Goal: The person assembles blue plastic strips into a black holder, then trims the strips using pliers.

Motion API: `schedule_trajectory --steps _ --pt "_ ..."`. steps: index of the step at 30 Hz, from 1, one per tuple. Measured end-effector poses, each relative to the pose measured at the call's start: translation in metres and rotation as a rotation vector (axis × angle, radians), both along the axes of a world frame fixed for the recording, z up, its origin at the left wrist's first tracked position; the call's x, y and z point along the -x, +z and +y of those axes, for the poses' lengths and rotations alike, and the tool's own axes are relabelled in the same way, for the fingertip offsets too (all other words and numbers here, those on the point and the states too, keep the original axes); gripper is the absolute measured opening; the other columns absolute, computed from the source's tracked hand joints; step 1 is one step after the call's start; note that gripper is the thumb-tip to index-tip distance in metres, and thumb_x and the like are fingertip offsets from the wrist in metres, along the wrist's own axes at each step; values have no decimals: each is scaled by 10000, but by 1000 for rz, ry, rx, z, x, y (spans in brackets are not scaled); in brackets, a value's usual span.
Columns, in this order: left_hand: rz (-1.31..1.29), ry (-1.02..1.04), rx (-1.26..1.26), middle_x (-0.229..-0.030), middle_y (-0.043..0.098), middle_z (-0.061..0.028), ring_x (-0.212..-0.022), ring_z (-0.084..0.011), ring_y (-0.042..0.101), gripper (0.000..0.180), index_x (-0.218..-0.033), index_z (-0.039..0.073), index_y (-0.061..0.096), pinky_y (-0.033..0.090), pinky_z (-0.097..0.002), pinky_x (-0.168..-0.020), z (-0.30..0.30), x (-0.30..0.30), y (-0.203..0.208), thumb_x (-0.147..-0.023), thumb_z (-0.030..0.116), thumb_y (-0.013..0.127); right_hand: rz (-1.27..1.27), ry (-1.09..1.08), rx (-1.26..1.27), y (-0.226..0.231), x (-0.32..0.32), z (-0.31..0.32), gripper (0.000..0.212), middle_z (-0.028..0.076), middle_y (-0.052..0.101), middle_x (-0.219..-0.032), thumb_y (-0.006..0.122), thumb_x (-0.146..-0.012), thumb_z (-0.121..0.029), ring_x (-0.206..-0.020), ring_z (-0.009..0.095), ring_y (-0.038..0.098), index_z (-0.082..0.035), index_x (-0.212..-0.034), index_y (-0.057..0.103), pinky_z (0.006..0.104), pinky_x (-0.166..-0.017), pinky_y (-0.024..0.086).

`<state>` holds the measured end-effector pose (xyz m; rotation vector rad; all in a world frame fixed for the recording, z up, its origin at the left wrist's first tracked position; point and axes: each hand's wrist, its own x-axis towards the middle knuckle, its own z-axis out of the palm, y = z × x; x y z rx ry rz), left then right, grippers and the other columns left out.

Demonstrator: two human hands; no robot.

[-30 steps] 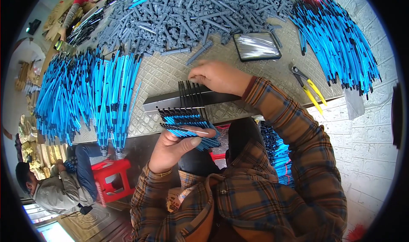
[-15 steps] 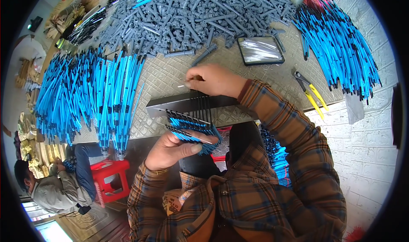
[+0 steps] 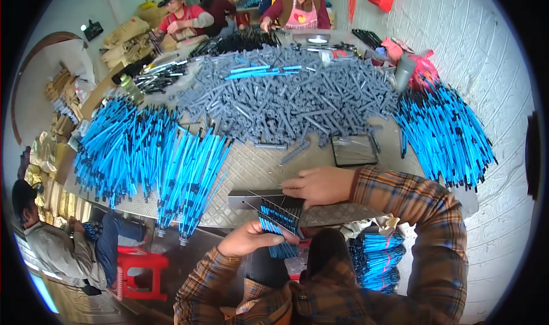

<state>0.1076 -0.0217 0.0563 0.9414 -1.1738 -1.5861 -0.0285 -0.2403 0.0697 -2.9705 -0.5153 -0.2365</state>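
My left hand [image 3: 243,240] is closed around a bundle of slim blue rods with black ends [image 3: 275,221], held at the table's near edge. The rods' black tips fan up against a dark metal bar [image 3: 243,200] lying along that edge. Above the bar's right part is my right hand [image 3: 323,186], palm down with its fingers bent and drawn together. Thin metal wires show by its fingertips, but whatever it grips there is too small to make out. Just beyond it sits a black-rimmed tray [image 3: 355,163] of thin metal pins.
A big heap of grey plastic parts [image 3: 269,102] covers the table's middle. Blue rods are piled at left [image 3: 137,153] and right [image 3: 446,136]. Co-workers sit across the table, and another person [image 3: 63,245] sits at left beside a red stool [image 3: 140,273].
The view has tilted up, bringing the co-workers into sight. My right hand, which pinched a small pale pin beyond the bar, has come to the bar's right part, close to the rod tips.
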Motion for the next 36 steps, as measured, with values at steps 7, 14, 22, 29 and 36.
schedule_trajectory --steps 7,14,22,29,36 --pt "-135 -200 61 -1095 609 -152 -1036 -218 565 240 -1058 -23 599 415 -334 -919 36 17 -2 -837 71 585 97 78 175 30 19 41 289 68 569 -839 553 -762 -202 -777 296 591 -72 -1019 568 402 -684 481" --pt "-266 -65 -365 -1018 627 -73 -920 -144 555 256 -1073 2 608 446 -272 -805 130 57 8 -859 141 599 386 -93 -279 -53 88 140 194 127 598 -822 448 -832 -125 -789 312 612 -68 -981 558 429 -697 485" --pt "-413 175 -226 -1034 615 -76 -905 -104 545 180 -1000 27 643 430 -262 -822 136 67 37 -859 129 597 530 -25 -784 -100 106 175 384 164 611 -1007 538 -826 -258 -901 316 603 -75 -1162 510 393 -776 473" --pt "-718 342 620 -916 629 -115 -821 -257 594 137 -894 31 656 357 -415 -954 92 93 7 -818 138 616 632 39 -904 -93 94 173 475 135 609 -1004 651 -762 -336 -903 244 593 -47 -1116 524 338 -774 455" --pt "-768 561 480 -842 630 -103 -808 -291 597 126 -850 22 618 347 -426 -966 83 99 -17 -828 143 593 320 -205 -1482 -83 92 196 489 109 612 -979 716 -719 -275 -889 174 580 -36 -1103 530 312 -759 456"
